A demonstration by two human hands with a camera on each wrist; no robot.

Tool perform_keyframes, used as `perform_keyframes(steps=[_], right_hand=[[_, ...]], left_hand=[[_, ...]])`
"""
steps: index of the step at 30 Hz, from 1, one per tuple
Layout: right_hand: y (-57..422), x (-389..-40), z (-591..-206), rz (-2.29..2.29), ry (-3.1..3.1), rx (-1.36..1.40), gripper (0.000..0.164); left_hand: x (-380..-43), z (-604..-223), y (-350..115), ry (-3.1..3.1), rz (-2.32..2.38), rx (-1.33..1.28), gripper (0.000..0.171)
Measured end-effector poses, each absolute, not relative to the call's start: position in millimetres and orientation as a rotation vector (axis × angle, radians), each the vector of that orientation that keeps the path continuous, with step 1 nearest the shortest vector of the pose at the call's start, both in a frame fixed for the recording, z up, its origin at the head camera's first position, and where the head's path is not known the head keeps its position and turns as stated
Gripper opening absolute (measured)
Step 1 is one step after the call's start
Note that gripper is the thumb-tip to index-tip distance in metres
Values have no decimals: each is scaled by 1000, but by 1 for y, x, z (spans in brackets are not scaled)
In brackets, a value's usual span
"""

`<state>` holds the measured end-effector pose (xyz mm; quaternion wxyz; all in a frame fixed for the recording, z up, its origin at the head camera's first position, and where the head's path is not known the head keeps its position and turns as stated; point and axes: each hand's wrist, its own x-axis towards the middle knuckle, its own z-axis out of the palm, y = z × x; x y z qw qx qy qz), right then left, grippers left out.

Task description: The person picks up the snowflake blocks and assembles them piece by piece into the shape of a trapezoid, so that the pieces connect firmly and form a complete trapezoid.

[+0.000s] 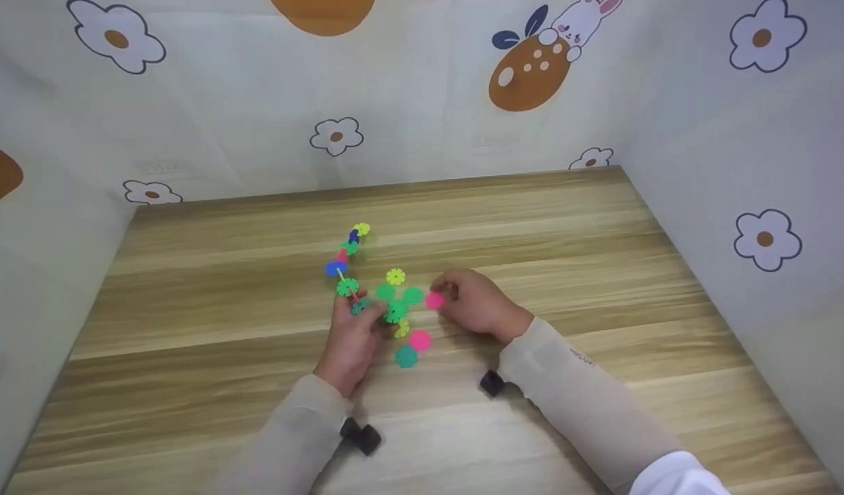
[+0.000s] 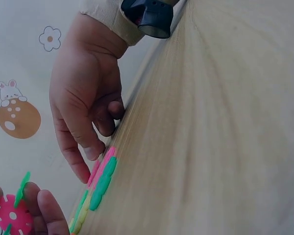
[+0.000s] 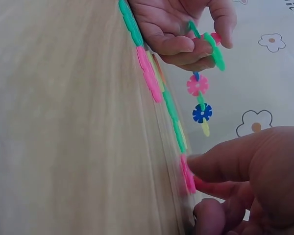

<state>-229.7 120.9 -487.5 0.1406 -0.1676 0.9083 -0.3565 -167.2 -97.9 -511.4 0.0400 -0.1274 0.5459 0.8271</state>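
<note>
My left hand (image 1: 353, 337) pinches the near end of a chain of slotted plastic flower discs (image 1: 347, 287). The linked pieces are green, pink, blue and yellow, and run away from me to a yellow one (image 1: 362, 229). In the right wrist view a green disc (image 3: 214, 51) stands out at the fingers of the left hand. Low over the table, my right hand (image 1: 478, 302) has its thumb and forefinger at a loose pink disc (image 1: 434, 300). Thumb and finger lie on either side of that disc (image 3: 187, 175) in the right wrist view.
Between the hands, loose discs lie on the wood-grain table (image 1: 566, 240): a yellow disc (image 1: 395, 276), a green disc (image 1: 413, 295), another pink disc (image 1: 420, 339) and a teal disc (image 1: 406, 356). A flower-printed cloth (image 1: 408, 89) walls the back and sides.
</note>
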Motion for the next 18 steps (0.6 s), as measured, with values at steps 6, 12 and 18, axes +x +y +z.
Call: perform_keyframes(steps=[6,12,18], right_hand=[[120,-228,-489,-1054,2589,-530,20],[118,-227,-498,-1361,2371,-559,19],[111,-222,-504,-1658,2019,-602,21]], left_hand=[[-168,-511,-99,1706,2504,-369,44],[-167,-509,-97,1700,2507,-321,35],[-167,-511,-96,1698,2530,-249,31]])
